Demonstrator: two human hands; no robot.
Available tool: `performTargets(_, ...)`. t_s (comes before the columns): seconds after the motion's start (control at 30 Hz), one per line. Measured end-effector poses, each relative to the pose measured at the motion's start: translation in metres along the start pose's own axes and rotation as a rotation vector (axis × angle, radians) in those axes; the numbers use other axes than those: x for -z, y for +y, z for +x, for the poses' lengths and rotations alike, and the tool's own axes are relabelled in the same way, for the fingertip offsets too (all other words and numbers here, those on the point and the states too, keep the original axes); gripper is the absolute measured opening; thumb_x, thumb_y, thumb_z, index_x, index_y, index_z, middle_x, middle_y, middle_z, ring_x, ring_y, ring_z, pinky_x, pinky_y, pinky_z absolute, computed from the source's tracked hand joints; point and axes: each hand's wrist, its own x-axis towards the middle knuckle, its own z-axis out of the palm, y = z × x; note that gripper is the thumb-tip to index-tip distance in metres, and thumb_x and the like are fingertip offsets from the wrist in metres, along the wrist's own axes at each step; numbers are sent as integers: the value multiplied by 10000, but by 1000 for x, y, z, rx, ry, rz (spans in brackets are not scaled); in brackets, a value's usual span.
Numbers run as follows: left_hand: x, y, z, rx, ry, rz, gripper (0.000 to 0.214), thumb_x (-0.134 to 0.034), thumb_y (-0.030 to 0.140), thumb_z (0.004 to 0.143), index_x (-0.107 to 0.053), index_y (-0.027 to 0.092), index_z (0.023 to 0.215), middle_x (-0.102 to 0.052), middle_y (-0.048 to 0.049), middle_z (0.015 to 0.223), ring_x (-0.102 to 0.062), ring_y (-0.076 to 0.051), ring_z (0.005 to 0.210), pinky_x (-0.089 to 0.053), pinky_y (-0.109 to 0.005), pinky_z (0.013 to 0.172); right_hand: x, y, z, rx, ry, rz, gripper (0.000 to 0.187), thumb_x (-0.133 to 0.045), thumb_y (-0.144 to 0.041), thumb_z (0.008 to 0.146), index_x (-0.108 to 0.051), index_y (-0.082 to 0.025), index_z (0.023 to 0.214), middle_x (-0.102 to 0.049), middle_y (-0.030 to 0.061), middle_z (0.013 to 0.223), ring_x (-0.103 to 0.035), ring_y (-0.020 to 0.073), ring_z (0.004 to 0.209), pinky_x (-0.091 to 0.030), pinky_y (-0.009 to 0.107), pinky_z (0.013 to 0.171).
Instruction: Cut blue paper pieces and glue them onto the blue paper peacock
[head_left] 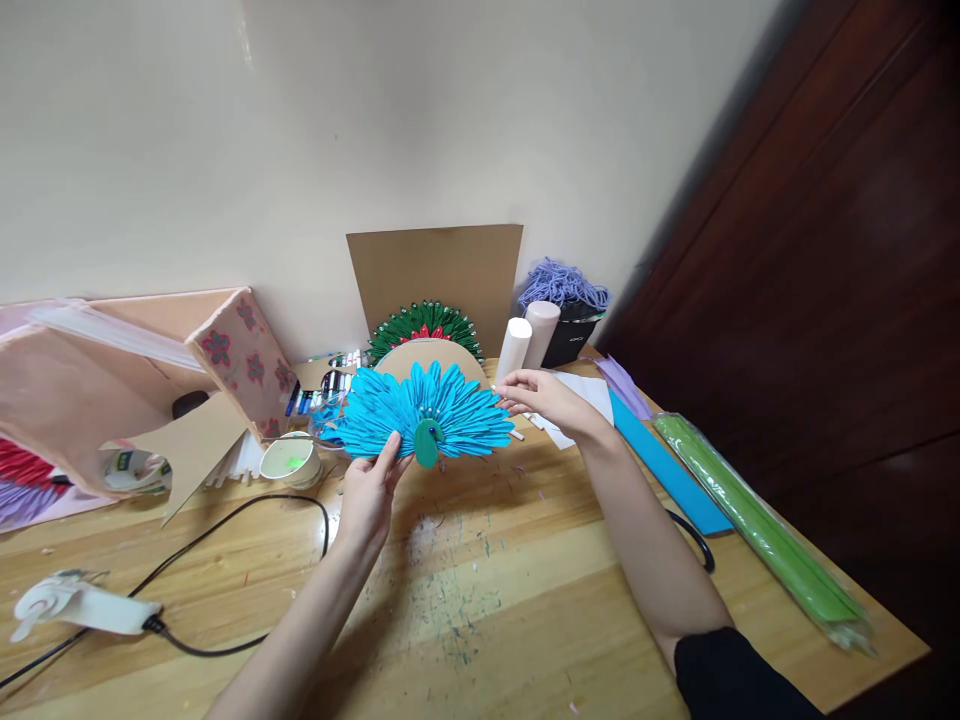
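Note:
My left hand (pixel 369 492) is closed on the lower edge of a blue paper peacock (pixel 465 415), thumb in front and fingers behind. Its fan of crinkled blue feathers spreads upright toward me, with a green head and neck piece (pixel 427 443) at the bottom centre. Raised beside the fan's right edge is my right hand (pixel 549 402), its fingertips pinched together near the feather tips. Whatever they hold is too small to name. Behind the peacock stands a rounded cardboard piece (pixel 429 352), partly hidden by the feathers.
A green and red paper fan (pixel 394 326) leans on a cardboard sheet (pixel 435 262) by the wall. White rolls (pixel 513 350) stand right. A hot glue gun (pixel 90 606) with black cord, paper cup (pixel 291 462), and pink box (pixel 240 360) are left. Green paper (pixel 750 520) lies right.

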Motion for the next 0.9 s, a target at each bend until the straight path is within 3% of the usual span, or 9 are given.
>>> performTargets(0.13,1,-2,0,-27,-14,15,221,-776,213,617,-685,120,796,-718,-35,858,-666,-128,742,-553,-223,726,0,1,-1,25,-50,-69,213,-695,-355,667,-626,-156,706,-610,26,710,-579,139,713,-498,283,676)
performTargets(0.37,-1,-1,-2,-47,8,12,219,-778,209,615,-683,115,788,-717,-45,860,-670,-147,759,-557,-256,752,-4,-3,-2,80,-20,-121,239,-710,-370,618,-590,-164,632,-572,-6,633,-549,131,651,-462,286,654)
performTargets(0.67,1,1,1,-18,19,-45,164,-757,165,642,-674,113,774,-710,-30,840,-660,-112,701,-563,-203,671,-2,3,2,-18,-104,64,259,-739,-336,572,-543,-173,622,-525,-40,630,-519,97,635,-448,250,646)
performTargets(0.9,0,5,1,8,34,-51,104,-740,125,660,-658,110,724,-695,-12,747,-646,-85,651,-553,-168,653,3,10,6,-42,-239,128,266,-747,-325,595,-538,-165,631,-538,-44,656,-538,86,656,-448,245,693)
